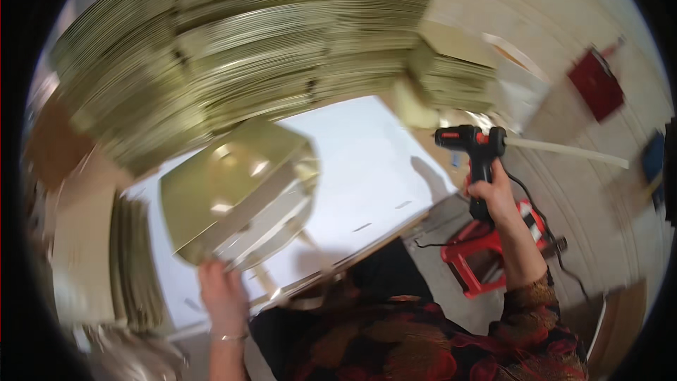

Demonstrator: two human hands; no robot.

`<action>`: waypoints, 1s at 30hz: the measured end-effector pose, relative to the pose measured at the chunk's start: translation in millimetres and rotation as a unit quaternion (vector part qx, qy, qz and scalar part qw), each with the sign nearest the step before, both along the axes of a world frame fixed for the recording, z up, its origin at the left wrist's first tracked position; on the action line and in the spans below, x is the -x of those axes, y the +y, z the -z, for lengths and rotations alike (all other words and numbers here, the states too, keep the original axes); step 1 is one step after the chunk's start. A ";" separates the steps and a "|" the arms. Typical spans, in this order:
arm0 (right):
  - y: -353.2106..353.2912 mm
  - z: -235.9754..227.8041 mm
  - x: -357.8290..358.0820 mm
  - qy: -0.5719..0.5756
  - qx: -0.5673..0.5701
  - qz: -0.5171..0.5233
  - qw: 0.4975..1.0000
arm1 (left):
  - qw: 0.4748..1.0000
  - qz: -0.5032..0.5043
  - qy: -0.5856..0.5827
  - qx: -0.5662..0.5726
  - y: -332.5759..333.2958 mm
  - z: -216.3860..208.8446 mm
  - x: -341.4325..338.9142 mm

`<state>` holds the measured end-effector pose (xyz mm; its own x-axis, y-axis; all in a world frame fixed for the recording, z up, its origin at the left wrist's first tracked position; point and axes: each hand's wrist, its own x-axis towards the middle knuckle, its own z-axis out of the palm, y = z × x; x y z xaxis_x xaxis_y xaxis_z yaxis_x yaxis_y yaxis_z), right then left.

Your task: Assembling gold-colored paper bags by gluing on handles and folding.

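Note:
My right hand [495, 194] is wrapped around the grip of a black glue gun [479, 162] with red details. The gun is raised at the right end of the table, its nozzle pointing left. A long whitish glue stick [571, 148] sticks out of its back. On the white tabletop lies a shiny gold box [233, 169], tilted, with a pale inner side and ribbon-like strips towards me. My left hand [224, 296] has its fingers closed on the box's near left corner; motion blurs the fingertips.
Tall stacks of gold boards [261, 42] line the far side of the white table [360, 148]. More flat pieces [134, 261] stand at the left. A red stool [476, 254] and the gun's black cord [543, 222] are at the right, with a red dustpan-like object [596, 85] on the floor.

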<state>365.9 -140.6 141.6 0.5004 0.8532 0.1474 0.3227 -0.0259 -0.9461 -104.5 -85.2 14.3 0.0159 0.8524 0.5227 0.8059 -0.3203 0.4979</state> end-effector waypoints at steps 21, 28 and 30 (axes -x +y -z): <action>63.3 60.3 -186.7 -0.384 0.127 0.191 0.895 | 0.937 0.088 0.274 0.199 101.5 -30.1 6.4; 121.7 130.7 146.3 -0.389 0.033 -0.254 0.885 | 0.899 0.264 0.242 0.253 123.1 -37.6 -74.6; 150.1 137.9 184.7 -0.431 0.025 -0.220 0.875 | 0.862 0.304 0.245 0.322 130.0 -37.2 -92.9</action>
